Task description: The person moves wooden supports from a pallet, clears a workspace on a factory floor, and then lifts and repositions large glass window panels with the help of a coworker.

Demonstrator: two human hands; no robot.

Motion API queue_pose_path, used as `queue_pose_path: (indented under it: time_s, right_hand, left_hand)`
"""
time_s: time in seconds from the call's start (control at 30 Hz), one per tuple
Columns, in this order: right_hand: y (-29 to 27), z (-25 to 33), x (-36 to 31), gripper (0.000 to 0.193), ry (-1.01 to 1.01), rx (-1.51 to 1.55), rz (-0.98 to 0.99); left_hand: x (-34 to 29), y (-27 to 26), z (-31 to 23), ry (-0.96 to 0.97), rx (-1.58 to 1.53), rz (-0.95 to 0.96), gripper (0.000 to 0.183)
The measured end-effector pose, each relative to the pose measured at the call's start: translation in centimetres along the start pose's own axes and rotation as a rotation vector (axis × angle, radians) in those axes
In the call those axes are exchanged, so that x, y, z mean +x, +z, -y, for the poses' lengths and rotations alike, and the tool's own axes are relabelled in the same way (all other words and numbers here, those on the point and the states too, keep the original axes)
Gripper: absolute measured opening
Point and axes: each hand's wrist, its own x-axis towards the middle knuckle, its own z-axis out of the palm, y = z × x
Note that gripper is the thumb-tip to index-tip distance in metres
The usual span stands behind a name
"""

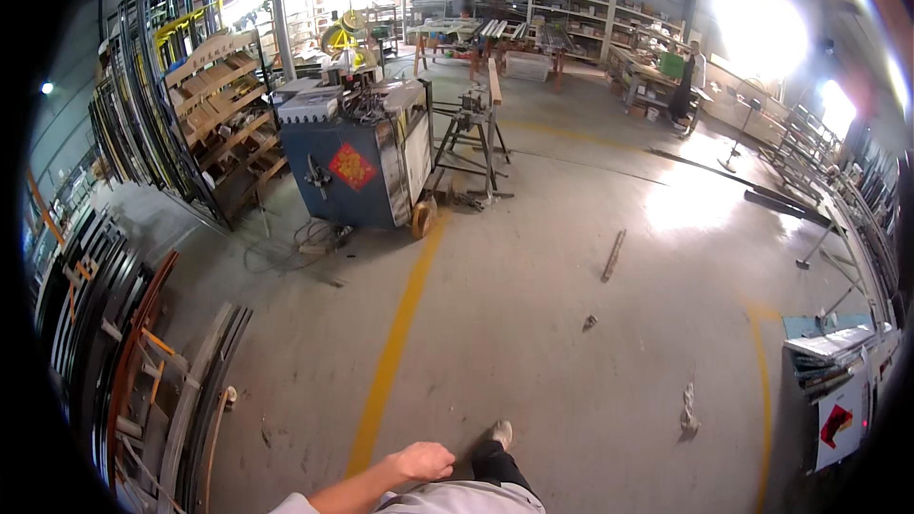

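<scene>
My left hand (pixel 426 460) is in front of my body at the lower edge, its bare forearm coming in from the lower left. Its fingers are curled closed, with nothing showing in them, and it touches nothing. My right hand is out of view. Below the hand, one light-coloured shoe (pixel 502 434) and a dark trouser leg (pixel 500 463) show on the grey floor (pixel 533 343). A yellow floor line (pixel 398 343) runs ahead, just left of the shoe.
A blue machine cabinet (pixel 357 181) stands ahead left, a metal stand (pixel 468 133) beside it. Racks of long profiles (pixel 181 400) line the left. A wooden strip (pixel 614 255) and crumpled scraps (pixel 688 409) lie on the floor. A person (pixel 687 86) is at a far-right workbench (pixel 647 71).
</scene>
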Motion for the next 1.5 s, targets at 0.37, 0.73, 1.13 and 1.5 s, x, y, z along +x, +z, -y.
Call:
queue_pose_path:
  time_s: [0.37,0.73,1.13,1.5]
  right_hand:
    - [-43.4,49.7,16.8,0.039,-0.617,0.363,-0.403]
    - [-51.1,80.6,24.4,0.034,-0.394,1.873,0.65]
    - [-67.1,105.9,37.1,0.046,-0.83,1.086,0.302]
    - [-67.2,120.1,43.4,0.051,-0.328,0.609,1.061]
  left_hand:
    - [18.5,-20.8,9.7,-0.167,-0.103,-0.196,0.026]
    - [42.9,-42.3,28.7,-0.029,0.149,-0.522,0.019]
    - [48.9,-58.6,38.2,-0.683,0.042,-0.586,0.017]
    - [57.5,-62.7,31.4,-1.043,-0.336,-0.467,0.031]
